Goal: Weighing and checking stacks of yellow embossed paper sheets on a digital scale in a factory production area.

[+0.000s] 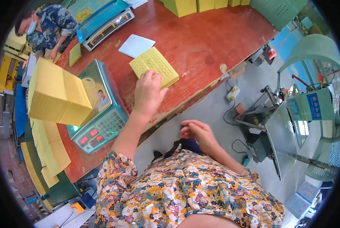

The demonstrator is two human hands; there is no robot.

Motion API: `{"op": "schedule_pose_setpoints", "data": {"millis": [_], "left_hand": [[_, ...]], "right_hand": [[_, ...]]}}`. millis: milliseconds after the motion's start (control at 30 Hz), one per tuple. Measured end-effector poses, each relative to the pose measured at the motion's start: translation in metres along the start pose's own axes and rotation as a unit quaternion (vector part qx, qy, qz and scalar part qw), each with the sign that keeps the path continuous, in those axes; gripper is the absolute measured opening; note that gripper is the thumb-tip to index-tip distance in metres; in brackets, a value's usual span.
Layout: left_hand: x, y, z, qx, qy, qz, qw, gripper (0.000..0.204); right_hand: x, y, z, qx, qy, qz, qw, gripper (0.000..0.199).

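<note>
My left hand [149, 93] reaches over the red table and rests on a block of yellow sheets [154, 62] with a dimpled top. Its fingertips bend onto the top near the front edge, and the thumb is spread to the right; no firm grip shows. In front of my body, past the table edge, my right hand [199, 136] hangs in the air, fingers loosely bent and apart, with nothing visible in them. Left of the block stands a teal digital scale [97, 131] with lit red digits. A tall stack of yellow sheets [57, 93] stands on its pan.
Behind the block lies a white paper [136, 45]. A second scale [108, 26] with a blue tray is farther back. More yellow stacks [181, 7] line the far edge. A masked co-worker [50, 30] is at far left. Right of the table are a green chair [310, 53] and a power strip [233, 94].
</note>
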State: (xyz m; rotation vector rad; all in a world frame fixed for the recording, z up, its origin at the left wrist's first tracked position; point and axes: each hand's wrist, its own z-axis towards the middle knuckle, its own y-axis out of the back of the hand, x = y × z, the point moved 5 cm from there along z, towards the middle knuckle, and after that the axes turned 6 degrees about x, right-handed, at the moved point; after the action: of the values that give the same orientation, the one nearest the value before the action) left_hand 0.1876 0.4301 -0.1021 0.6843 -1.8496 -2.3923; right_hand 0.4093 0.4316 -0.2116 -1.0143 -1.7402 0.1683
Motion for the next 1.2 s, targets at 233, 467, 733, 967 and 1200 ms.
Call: {"op": "schedule_pose_setpoints", "data": {"millis": [233, 467, 733, 967, 1200], "left_hand": [[-0.003, -0.013, 0.009, 0.002, 0.001, 0.048, 0.999, 0.027], [-0.002, -0.012, 0.002, -0.046, 0.021, 0.020, 0.998, 0.013], [-0.024, 0.010, -0.011, -0.141, 0.002, 0.010, 0.990, 0.009], [-0.029, 0.006, -0.072, -0.185, 0.152, -0.086, 0.967, 0.042], [0.027, 0.035, -0.112, -0.152, 0.284, -0.696, 0.641, 0.023]], "right_hand": [[0.070, 0.064, 0.029, 0.004, 0.015, -0.005, 1.000, 0.030], [0.101, 0.038, 0.053, 0.076, 0.045, -0.037, 0.995, 0.028], [0.138, 0.031, 0.094, 0.067, 0.026, -0.055, 0.996, 0.032], [0.122, -0.008, 0.112, 0.077, 0.092, -0.278, 0.953, 0.033], [0.148, -0.091, 0.053, 0.137, 0.125, -0.278, 0.943, 0.038]]}}
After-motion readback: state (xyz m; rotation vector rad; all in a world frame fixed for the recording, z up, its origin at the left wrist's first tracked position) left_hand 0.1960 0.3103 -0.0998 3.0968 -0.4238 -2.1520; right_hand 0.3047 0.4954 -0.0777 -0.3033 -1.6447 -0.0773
